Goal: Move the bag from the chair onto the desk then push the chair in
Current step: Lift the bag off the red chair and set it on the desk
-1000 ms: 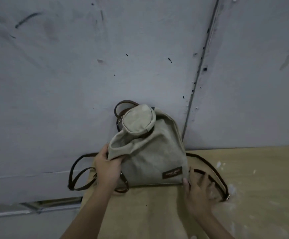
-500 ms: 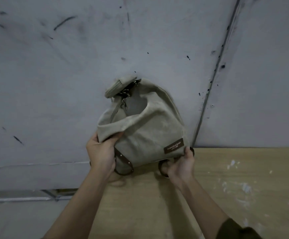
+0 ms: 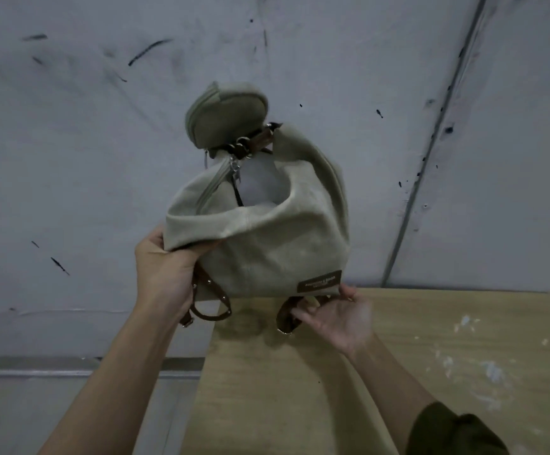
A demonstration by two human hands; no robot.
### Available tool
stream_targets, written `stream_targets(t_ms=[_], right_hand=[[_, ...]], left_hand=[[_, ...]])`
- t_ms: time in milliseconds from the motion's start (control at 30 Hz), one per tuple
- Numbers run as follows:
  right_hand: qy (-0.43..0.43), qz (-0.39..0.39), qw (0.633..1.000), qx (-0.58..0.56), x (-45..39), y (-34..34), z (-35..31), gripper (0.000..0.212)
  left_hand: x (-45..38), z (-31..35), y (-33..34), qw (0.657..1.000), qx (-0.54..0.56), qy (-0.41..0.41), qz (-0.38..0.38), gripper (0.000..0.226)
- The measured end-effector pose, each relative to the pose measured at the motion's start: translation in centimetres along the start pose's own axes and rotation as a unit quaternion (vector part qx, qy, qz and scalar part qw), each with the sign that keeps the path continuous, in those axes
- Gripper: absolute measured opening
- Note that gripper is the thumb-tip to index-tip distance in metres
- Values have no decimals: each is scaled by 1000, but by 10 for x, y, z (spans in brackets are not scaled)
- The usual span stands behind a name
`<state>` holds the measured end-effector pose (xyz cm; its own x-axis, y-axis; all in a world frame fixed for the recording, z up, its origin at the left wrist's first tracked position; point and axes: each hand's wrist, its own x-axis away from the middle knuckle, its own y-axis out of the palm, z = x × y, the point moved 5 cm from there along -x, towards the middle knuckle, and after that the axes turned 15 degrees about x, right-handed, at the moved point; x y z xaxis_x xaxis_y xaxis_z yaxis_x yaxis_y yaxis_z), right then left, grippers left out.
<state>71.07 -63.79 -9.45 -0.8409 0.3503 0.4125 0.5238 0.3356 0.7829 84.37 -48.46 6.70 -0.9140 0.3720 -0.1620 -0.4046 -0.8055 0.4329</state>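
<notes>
A beige canvas bag (image 3: pixel 267 244) with brown leather straps stands upright at the back left corner of the wooden desk (image 3: pixel 398 372), against the wall. A small round pouch (image 3: pixel 224 113) hangs at its top. My left hand (image 3: pixel 165 274) grips the bag's folded left edge. My right hand (image 3: pixel 336 316) is at the bag's lower right corner, palm up, with its fingers curled around a brown strap (image 3: pixel 288 315) under the bag. The chair is out of view.
A grey scuffed wall (image 3: pixel 70 159) rises right behind the desk, with a vertical seam (image 3: pixel 431 142) to the right. White paint flecks (image 3: pixel 490 372) mark the desk's right part. The desk's left edge drops to a grey ledge (image 3: pixel 37 369).
The bag went from slumped with its straps spread out to standing upright with its mouth open. My right hand moved from the loose strap to the bag's lower right corner.
</notes>
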Motion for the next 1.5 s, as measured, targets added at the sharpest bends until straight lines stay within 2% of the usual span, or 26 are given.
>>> stream_targets(t_ms=[67,100,167,233,300,333,367,433,500,567,600,667,700,767,900,967,1100,1133,1233,1300,1367,1500], right_hand=[[16,77,990,117,-1,-17,2,30],[17,125,963,238,1,-26,0,24],[2,205,858,472,6,-47,-8,29],[-41,258,764,590,6,-69,-17,27],[-111,300,728,607,13,-84,-35,25],[-147,295,714,618,20,-84,-43,35],[-178,268,692,646,26,-82,-48,56],[-227,181,638,714,35,-69,-50,87],[-246,115,569,777,39,-55,-37,95],[-263,141,508,808,39,-52,-23,89],[-274,169,491,809,40,-52,-19,85],[-288,213,475,804,41,-55,-11,80],[-290,228,466,804,43,-57,-7,79],[-293,255,442,808,48,-56,-6,76],[-284,271,403,827,48,-57,-10,77],[-274,270,394,835,49,-70,-14,65],[-259,230,460,818,70,-89,-15,14],[-247,204,459,828,75,-93,-8,13],[-232,121,420,869,82,-103,20,13],[-241,125,415,869,87,-103,26,18],[-229,133,426,865,93,-101,27,27],[-183,117,417,883,108,-95,26,32]], left_hand=[[1,-9,-2,999,-36,-10,-22,27],[4,-19,-2,998,-56,-22,-31,27],[10,-48,-5,994,-89,-42,-39,30],[21,-79,-8,993,-92,-61,-32,32],[31,-104,-13,994,-80,-80,0,32],[34,-112,-17,992,-86,-89,14,34],[35,-118,-19,991,-93,-95,17,40],[31,-128,-23,989,-112,-95,2,52],[27,-128,-28,981,-189,-41,3,74],[33,-114,-32,949,-293,112,18,90],[43,-108,-30,914,-350,204,2,88],[67,-113,-25,836,-432,330,-71,83],[75,-120,-25,814,-458,342,-101,83],[66,-130,-27,814,-488,286,-134,92],[34,-132,-17,833,-495,110,-222,116],[33,-137,-8,826,-502,61,-248,121],[43,-141,2,804,-534,67,-253,123],[41,-143,3,799,-539,68,-257,122],[32,-148,8,783,-555,49,-277,120],[27,-149,12,768,-573,44,-282,119],[29,-147,13,752,-598,30,-277,117],[43,-130,3,758,-597,14,-263,112]])
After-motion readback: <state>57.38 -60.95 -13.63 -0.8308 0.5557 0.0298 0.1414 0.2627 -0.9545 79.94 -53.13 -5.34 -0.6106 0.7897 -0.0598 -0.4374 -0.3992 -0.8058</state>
